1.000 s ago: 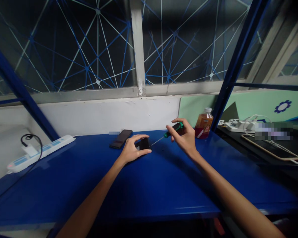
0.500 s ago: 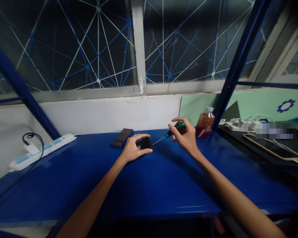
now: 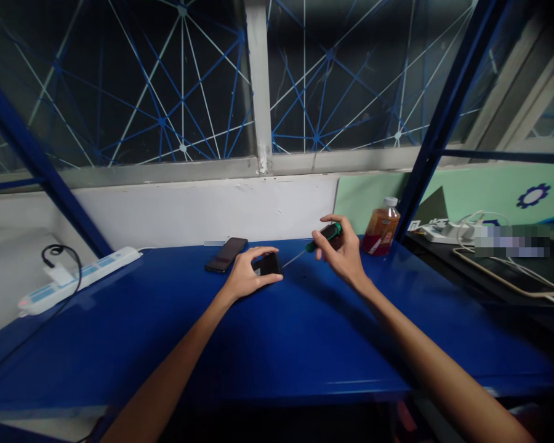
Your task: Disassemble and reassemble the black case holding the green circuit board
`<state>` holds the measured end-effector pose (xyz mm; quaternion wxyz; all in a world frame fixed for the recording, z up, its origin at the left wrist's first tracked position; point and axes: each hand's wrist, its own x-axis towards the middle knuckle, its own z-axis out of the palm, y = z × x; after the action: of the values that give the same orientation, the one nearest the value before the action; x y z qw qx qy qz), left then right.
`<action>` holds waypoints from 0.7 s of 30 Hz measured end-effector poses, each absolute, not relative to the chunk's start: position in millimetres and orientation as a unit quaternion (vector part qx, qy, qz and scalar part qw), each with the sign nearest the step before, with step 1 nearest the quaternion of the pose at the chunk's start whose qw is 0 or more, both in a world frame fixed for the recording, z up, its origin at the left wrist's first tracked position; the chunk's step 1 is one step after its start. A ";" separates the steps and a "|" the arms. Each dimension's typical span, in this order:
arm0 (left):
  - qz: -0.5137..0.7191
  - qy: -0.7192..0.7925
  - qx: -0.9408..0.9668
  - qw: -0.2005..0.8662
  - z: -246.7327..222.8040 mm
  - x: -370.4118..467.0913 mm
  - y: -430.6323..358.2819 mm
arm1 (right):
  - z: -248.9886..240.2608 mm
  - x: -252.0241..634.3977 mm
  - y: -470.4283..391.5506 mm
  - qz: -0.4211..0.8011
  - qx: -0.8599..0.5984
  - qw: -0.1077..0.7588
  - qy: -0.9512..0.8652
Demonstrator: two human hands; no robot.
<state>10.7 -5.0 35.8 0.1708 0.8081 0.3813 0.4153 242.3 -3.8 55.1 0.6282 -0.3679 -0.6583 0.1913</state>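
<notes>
My left hand (image 3: pixel 245 278) grips a small black object (image 3: pixel 268 264) by its long sides, thumb at the near edge and fingers at the far edge, on the blue table (image 3: pixel 268 344). A screwdriver (image 3: pixel 325 237) with a green and black handle is held in my right hand (image 3: pixel 344 252). Its thin metal shaft slants down to the left, and the tip is at the right end of the black object. Whether the tip touches a screw is too small to tell. Just behind my left hand a dark phone (image 3: pixel 227 254) lies flat.
A white power strip (image 3: pixel 87 277) with a plug and black cable lies at the left. A bottle (image 3: pixel 382 227) of reddish drink stands at the back right. Further right, a phone with a light edge (image 3: pixel 503 275) and white cables rest on a black surface. Blue frame posts rise on both sides.
The screwdriver's handle has turned slightly in my right hand, showing more of its black part. My left hand keeps its hold on the black object.
</notes>
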 end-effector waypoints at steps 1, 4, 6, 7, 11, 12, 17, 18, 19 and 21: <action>0.416 0.382 0.807 0.171 35.6 10.8 -4.9 | 55.5 242.1 -3.6 0.203 -0.353 0.629 -0.662; 0.415 0.384 0.807 0.172 35.2 10.8 -5.1 | 56.7 242.1 -3.1 0.226 -0.335 0.633 -0.660; 0.417 0.384 0.806 0.171 35.2 10.7 -5.3 | 57.2 242.7 -3.6 0.208 -0.357 0.630 -0.657; 0.417 0.384 0.806 0.170 35.4 10.7 -5.4 | 57.3 243.3 -3.9 0.191 -0.370 0.628 -0.658; 0.417 0.388 0.805 0.168 36.5 10.4 -5.8 | 56.5 245.0 -3.7 0.156 -0.382 0.618 -0.669; 0.417 0.388 0.805 0.167 36.8 10.2 -5.8 | 56.2 245.2 -3.0 0.170 -0.374 0.618 -0.671; 0.418 0.387 0.805 0.166 36.0 10.4 -5.8 | 56.4 245.6 1.1 0.254 -0.336 0.620 -0.662; 0.417 0.385 0.807 0.165 35.5 10.9 -5.8 | 56.5 245.9 1.4 0.253 -0.341 0.621 -0.659; 0.416 0.383 0.809 0.163 34.9 11.6 -6.0 | 56.4 246.3 1.6 0.247 -0.348 0.621 -0.657; 0.413 0.381 0.812 0.160 33.9 13.1 -6.3 | 56.1 247.3 2.1 0.234 -0.360 0.619 -0.658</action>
<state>13.1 -6.3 33.9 0.1595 0.8120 0.3805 0.4128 247.3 2.1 56.1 0.6188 -0.3601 -0.6578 0.2338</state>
